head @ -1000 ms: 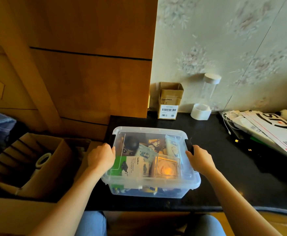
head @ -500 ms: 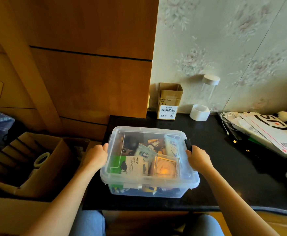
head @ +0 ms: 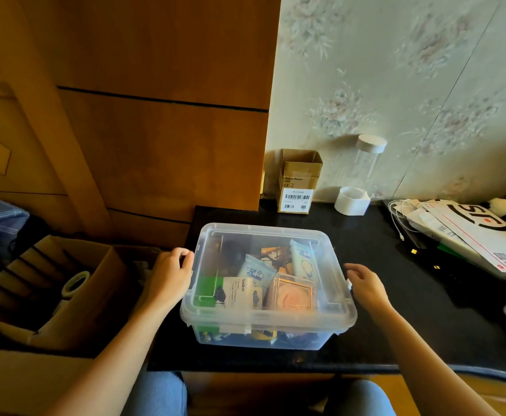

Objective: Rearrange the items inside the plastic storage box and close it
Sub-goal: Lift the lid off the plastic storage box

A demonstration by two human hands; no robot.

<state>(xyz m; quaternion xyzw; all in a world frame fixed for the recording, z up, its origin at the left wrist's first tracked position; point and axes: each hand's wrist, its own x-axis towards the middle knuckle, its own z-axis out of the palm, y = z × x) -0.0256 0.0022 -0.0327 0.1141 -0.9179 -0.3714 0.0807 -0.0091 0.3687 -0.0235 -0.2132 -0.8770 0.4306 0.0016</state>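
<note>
- The clear plastic storage box, lid on, sits at the near edge of the black table.
- Left hand curls on the left latch; right hand, fingers loosely bent, meets the right one.
- Press both latches evenly, steadying the box.

Against the flowered wallpaper at the back of my black worktop stands a small open cardboard carton with a white barcode label on its front. Just to its right is a tall clear cylinder with a pale lid, and a white roll sits at its foot. Further right lies a pile of white mailers with a white cable beside them. Off to my left, lower down, an open brown cardboard box holds a roll of tape. Wooden panelling fills the wall above it.
</note>
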